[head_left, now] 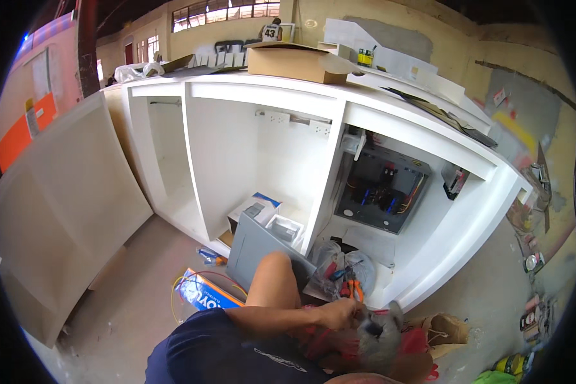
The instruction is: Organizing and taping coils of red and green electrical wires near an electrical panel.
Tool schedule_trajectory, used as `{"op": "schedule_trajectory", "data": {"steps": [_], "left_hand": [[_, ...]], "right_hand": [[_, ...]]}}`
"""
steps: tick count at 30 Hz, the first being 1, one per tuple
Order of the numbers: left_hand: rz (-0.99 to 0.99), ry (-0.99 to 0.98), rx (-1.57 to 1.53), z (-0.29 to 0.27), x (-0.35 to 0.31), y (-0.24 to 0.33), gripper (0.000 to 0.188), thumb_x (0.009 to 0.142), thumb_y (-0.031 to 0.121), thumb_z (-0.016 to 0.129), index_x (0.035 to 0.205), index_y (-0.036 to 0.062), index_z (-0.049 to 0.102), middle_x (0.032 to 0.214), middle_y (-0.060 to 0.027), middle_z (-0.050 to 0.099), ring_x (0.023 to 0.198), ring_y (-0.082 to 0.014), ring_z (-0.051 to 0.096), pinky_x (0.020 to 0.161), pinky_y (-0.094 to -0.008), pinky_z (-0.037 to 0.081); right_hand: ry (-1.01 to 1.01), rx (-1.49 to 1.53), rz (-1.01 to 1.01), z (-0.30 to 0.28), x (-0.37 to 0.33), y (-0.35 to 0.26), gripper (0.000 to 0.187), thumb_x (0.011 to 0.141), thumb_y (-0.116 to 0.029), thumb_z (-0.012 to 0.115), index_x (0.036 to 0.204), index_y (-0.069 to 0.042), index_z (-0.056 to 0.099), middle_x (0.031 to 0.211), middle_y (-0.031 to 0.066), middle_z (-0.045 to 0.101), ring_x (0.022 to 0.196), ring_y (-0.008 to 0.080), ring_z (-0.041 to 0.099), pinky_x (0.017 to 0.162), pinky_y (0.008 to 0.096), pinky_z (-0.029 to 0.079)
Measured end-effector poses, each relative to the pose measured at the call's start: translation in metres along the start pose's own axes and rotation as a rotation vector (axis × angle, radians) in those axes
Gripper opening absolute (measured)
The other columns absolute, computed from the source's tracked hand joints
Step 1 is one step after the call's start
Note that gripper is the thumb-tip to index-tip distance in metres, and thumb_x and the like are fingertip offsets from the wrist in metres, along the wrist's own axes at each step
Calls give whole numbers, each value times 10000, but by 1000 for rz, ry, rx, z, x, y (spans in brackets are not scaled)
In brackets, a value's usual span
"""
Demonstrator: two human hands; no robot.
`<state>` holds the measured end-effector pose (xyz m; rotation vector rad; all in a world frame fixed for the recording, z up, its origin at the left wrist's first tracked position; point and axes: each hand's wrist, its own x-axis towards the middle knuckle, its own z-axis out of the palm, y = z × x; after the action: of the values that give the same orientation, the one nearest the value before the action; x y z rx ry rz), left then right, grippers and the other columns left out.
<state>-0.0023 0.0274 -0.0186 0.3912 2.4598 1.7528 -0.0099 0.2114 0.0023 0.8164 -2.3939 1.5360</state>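
Observation:
My left hand (pixel 340 313) is bare and reaches across in front of my raised knee, its fingers closed together. What they pinch is too small to make out. Touching or just beside it is a blurred grey and red work glove (pixel 379 334), which seems to cover my right hand; its fingers are smeared. A thin red strip (pixel 381 312) shows between the two. Just beyond my hands, orange-handled pliers (pixel 357 292) and a red-handled tool (pixel 345 288) lie by a clear plastic bag (pixel 358 264) at the cabinet's foot.
A white cabinet (pixel 339 160) spans the view, with a grey electrical box (pixel 377 221) mounted inside. A grey metal cover (pixel 256 256) leans by my knee. A blue-and-white carton (pixel 208 293) with loose wires lies left. A pale panel (pixel 57 237) stands far left; a person (pixel 272 31) is far back.

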Motion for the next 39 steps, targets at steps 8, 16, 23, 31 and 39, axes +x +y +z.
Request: {"op": "schedule_trajectory", "data": {"steps": [8, 16, 23, 31, 39], "left_hand": [[184, -196, 233, 4, 29, -1, 184, 714, 180, 673, 708, -4, 659, 581, -76, 600, 520, -173, 580, 495, -349, 445], [-334, -125, 561, 11, 80, 67, 659, 569, 576, 808, 809, -32, 721, 821, -163, 707, 718, -274, 699, 640, -375, 556], [-424, 150, 587, -7, 134, 21, 443, 632, 441, 756, 913, 98, 754, 926, -132, 724, 868, -273, 696, 755, -413, 561], [-256, 219, 684, -45, 139, 30, 531, 708, 514, 751, 801, -8, 721, 745, -178, 695, 745, -271, 698, 739, -374, 530], [-406, -203, -397, -128, 63, 78, 446, 822, 450, 737, 650, 147, 458, 436, 67, 350, 325, -41, 315, 337, -233, 279]], "right_hand": [[-103, -75, -107, -1, -21, 62, 247, 855, -121, 623, 1045, 28, 572, 1068, 119, 584, 865, 182, 538, 755, 321, 466], [-56, -177, -62, 9, 40, 84, 242, 883, -139, 595, 1056, 27, 565, 1032, 111, 579, 840, 180, 523, 731, 324, 462], [-122, -292, -22, 17, 29, 71, 250, 881, -248, 617, 1038, -59, 661, 1020, 189, 621, 949, 347, 586, 794, 411, 497], [24, 321, 54, -44, -55, -15, 140, 912, -194, 566, 960, -69, 609, 863, 59, 617, 781, 173, 620, 628, 299, 508], [539, 378, 416, -79, -93, 93, 295, 991, -295, 462, 1060, -35, 584, 876, 92, 654, 760, 223, 639, 655, 325, 517]]}}
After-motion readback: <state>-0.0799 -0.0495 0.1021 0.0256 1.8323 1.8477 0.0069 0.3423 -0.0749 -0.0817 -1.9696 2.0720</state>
